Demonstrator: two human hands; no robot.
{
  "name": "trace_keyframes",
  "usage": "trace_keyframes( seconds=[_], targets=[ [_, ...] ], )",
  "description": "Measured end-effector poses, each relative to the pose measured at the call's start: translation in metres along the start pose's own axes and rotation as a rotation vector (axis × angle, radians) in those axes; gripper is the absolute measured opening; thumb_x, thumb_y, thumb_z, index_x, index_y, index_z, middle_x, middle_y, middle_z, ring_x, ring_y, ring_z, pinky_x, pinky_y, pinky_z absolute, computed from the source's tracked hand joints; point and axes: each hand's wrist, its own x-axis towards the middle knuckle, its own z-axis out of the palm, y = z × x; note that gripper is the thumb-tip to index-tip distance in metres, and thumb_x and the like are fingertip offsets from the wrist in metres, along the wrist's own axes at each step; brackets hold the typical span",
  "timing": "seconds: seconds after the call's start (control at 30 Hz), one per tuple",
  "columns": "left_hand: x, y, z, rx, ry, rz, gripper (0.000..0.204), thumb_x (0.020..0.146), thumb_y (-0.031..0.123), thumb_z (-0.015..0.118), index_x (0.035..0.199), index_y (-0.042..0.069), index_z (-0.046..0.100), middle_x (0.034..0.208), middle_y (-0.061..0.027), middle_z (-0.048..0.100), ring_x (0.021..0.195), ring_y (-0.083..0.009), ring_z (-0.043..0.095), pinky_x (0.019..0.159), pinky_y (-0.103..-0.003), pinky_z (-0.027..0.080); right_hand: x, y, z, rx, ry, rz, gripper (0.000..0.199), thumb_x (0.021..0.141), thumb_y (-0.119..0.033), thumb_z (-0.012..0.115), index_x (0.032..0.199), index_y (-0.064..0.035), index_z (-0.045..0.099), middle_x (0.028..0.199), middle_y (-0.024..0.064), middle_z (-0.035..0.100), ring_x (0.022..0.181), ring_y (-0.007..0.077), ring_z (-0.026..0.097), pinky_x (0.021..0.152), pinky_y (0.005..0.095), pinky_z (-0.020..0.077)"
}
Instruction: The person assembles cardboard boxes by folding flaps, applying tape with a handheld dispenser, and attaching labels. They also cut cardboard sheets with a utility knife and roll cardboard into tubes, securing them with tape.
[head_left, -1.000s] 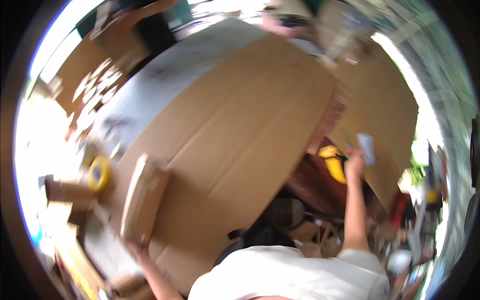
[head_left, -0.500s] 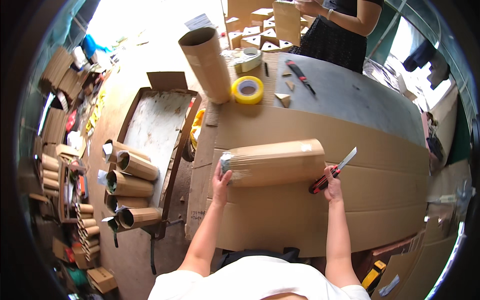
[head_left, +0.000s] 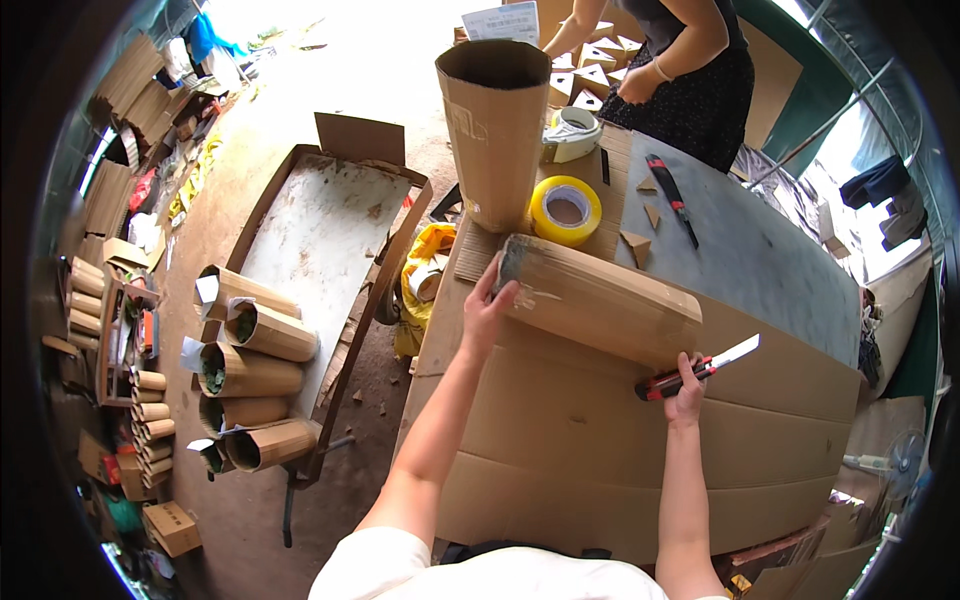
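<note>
A brown cardboard tube lies across in front of me, slanting from its far left end to its nearer right end. Grey tape or wrapping shows around the left end, which my left hand grips with thumb and fingers. My right hand is closed around a red and black utility knife, its blade extended to the right. That hand's fingertips reach the tube's right end. Beneath is a large flat cardboard sheet. I cannot tell whether the tube rests on it.
A tall upright tube, yellow tape roll, tape dispenser and second knife occupy the table's far side. At left, several tubes lie on a low cart. Across the table stands another person near triangular-ended boxes.
The tube has turned: its left end is farther away, its right end nearer. Both hands have moved with it. My view has shifted, and the other person's arms have changed position.
</note>
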Motion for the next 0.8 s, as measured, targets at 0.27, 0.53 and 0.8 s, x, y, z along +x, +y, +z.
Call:
trace_keyframes(
  seconds=[0.27,0.53,0.8],
  targets=[
    [0.002,-0.054,-0.009,0.518,0.135,0.134,0.086,0.075,0.060,0.054,0.136,0.004,0.029,0.128,-0.0205,0.038,0.120,-0.0333,0.030,0.102,-0.040,0.022,0.001,0.004,-0.001,-0.063,0.046,0.005,0.023,0.080,-0.005,0.062,0.084,-0.0154,0.042,0.077,-0.0035,0.044,0.071,0.0126,0.050,0.061,0.0332,0.0497],
    [0.005,-0.049,-0.028,0.408,0.025,0.086,0.081,0.077,0.061,0.049,0.132,0.003,0.037,0.126,-0.0183,0.043,0.119,-0.0306,0.032,0.102,-0.039,0.022,0.015,0.014,-0.001,-0.036,-0.047,0.043,0.025,0.078,-0.003,0.064,0.084,-0.0151,0.042,0.079,-0.0045,0.042,0.077,0.0091,0.045,0.070,0.0256,0.0407],
    [0.001,-0.059,-0.035,0.405,0.077,0.098,0.075,0.079,0.054,0.050,0.132,0.002,0.037,0.130,-0.0162,0.040,0.120,-0.0285,0.033,0.103,-0.039,0.021,0.014,0.021,0.001,0.022,0.016,0.078,0.027,0.077,0.003,0.061,0.080,-0.0152,0.042,0.075,-0.0057,0.038,0.068,0.0078,0.042,0.063,0.0231,0.0363]
  ],
)
